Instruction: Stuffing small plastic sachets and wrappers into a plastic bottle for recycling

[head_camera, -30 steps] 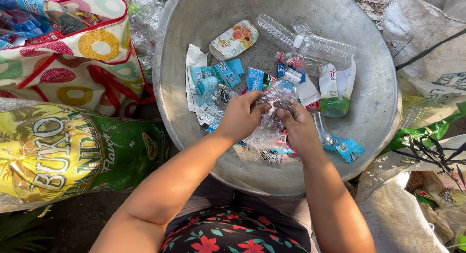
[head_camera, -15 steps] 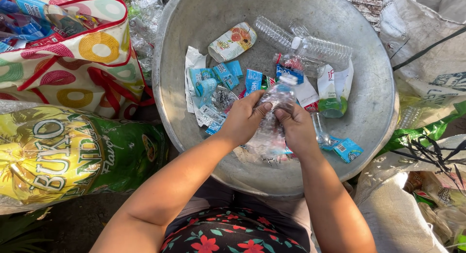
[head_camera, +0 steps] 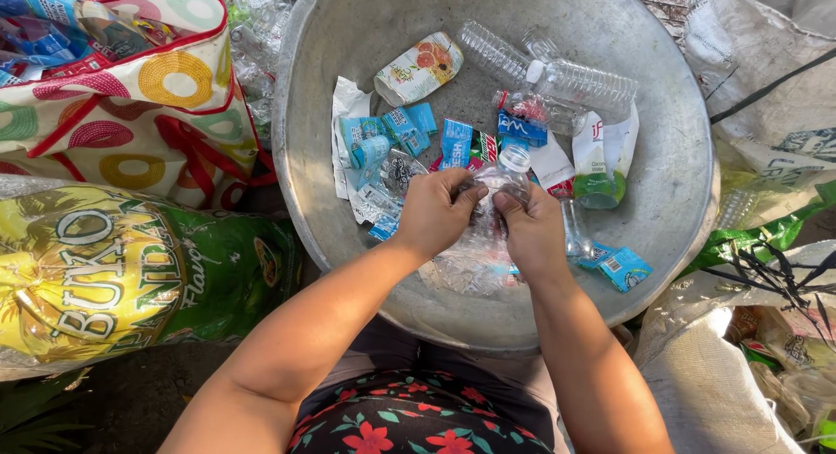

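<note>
While both hands work over the basin, biggest to smallest:

basin: wide grey metal basin fills the middle; bare wall on the right and far sides.
sacks: white woven sacks right; green and yellow printed bag near left; circle-patterned tote far left, stuffed with wrappers.
litter in basin: two clear ribbed bottles far right, crushed drink carton far, green-bottomed pouch right, blue label scraps left of centre.
held thing: clear crushed plastic bottle, white neck ring pointing far, centre of basin, just above loose clear film.
left hand: clenched on the bottle's left side.
right hand: grasping its right side, thumb on top.
change: bottle now raised slightly off the pile versus a second ago, hands drawn closer together; looks like the label is being worked at.
in the way: nothing between hands and bottle; litter crowds underneath.
</note>
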